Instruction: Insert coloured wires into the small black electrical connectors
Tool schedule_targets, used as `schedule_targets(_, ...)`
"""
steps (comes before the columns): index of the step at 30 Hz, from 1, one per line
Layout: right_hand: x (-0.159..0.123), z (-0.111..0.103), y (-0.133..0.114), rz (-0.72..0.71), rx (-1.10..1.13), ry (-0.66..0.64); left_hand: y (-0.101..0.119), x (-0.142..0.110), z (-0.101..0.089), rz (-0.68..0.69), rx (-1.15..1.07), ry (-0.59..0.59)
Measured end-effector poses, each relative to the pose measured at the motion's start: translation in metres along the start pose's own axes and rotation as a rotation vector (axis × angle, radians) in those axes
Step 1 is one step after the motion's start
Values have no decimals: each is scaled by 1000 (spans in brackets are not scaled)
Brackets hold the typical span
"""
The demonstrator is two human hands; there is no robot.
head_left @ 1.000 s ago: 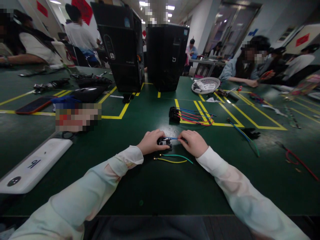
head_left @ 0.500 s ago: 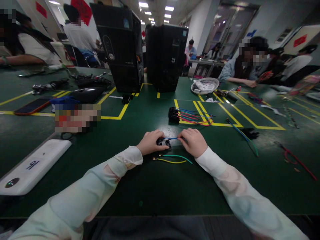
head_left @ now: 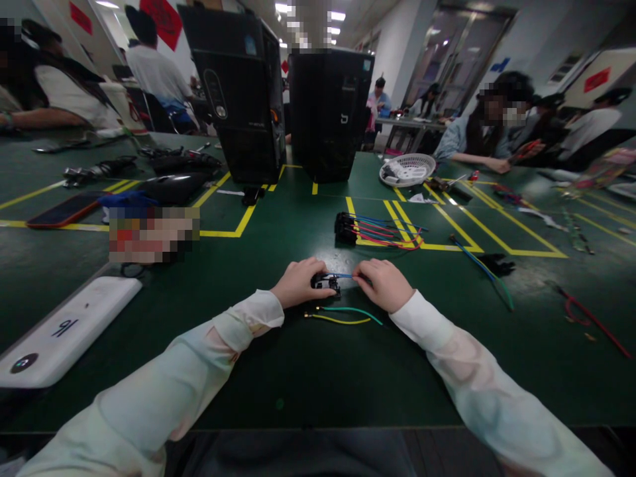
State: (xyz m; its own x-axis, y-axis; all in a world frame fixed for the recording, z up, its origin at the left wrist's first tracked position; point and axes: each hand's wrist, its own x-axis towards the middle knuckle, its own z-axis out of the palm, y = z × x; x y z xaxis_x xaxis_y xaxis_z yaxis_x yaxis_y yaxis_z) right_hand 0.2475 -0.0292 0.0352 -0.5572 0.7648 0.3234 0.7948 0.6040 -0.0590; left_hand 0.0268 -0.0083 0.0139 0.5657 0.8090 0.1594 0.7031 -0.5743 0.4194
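Observation:
My left hand [head_left: 301, 283] is closed around a small black plastic connector [head_left: 332, 285], low over the green table. A blue wire [head_left: 340, 275] runs from the connector to my right hand [head_left: 381, 283], whose thumb and forefinger pinch its free end. The wire's other end is hidden at the connector. Just below the hands lie a green wire [head_left: 350, 310] and a yellow wire [head_left: 342, 320], both with metal terminals at their left ends. Beyond my hands sits a black connector block [head_left: 344, 228] with several blue and red wires trailing to the right.
Two black computer towers [head_left: 238, 99] stand at the back. A white basket [head_left: 407, 171] is behind to the right. A black part with blue and green wires [head_left: 497, 265] and a red wire [head_left: 596, 324] lie right. A white device [head_left: 69, 331] lies left. People sit around.
Almost nothing differs. My right hand has shifted very slightly to the right, still pinching the blue wire; my left hand stays on the connector.

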Motion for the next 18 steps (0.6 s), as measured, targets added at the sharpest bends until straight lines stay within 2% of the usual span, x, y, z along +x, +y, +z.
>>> schedule_targets(6,0,0,1,-4,-32,47,0,0,0,-13,-6,-4)
schedule_targets(13,0,2,5,-83,69,-65,-1,0,1,-3,-3,-10)
schedule_targets(18,1,2,4,-21,-13,8,1,1,0,-5,9,-14)
